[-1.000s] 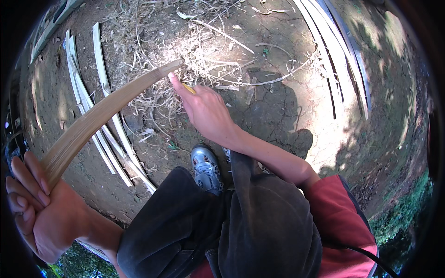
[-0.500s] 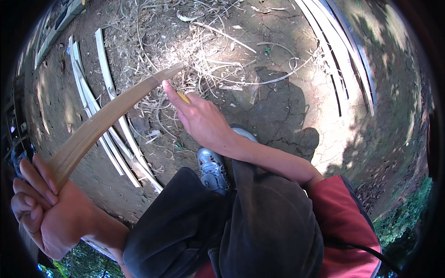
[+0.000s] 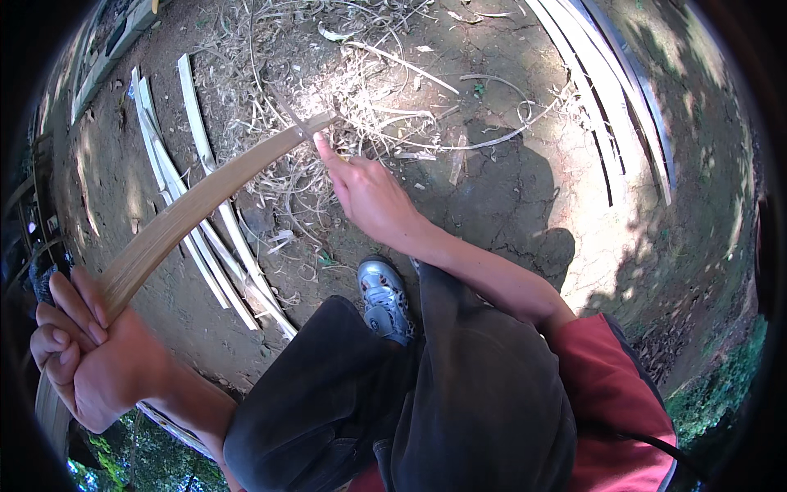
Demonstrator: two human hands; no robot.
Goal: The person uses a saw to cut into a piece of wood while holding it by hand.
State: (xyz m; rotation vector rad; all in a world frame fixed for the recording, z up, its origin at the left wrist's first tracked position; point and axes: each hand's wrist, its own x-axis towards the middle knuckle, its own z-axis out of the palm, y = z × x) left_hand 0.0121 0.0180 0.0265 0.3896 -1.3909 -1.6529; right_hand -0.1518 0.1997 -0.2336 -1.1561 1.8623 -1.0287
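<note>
A long, pale-brown bamboo strip (image 3: 215,190) slants from lower left up to the middle of the view. Its lower part lies in my left hand (image 3: 111,361), whose fingers are closed round it, and it runs on past the hand to the lower left. Near the strip's far end is my right hand (image 3: 375,201), closed, with the index finger reaching forward to the strip. A narrow knife blade (image 3: 289,113) crosses the strip just ahead of that finger. The knife's handle is hidden by the right hand.
Curly shavings (image 3: 369,102) cover the dirt ahead. Several split bamboo strips (image 3: 197,238) lie on the ground at left, and more long strips (image 3: 611,78) lie at far right. My shoe (image 3: 384,297) is below my right hand.
My right hand has moved slightly right along the strip toward its tip. The blade now shows across the strip, while the yellow handle seen earlier is hidden. My left hand still grips the strip.
</note>
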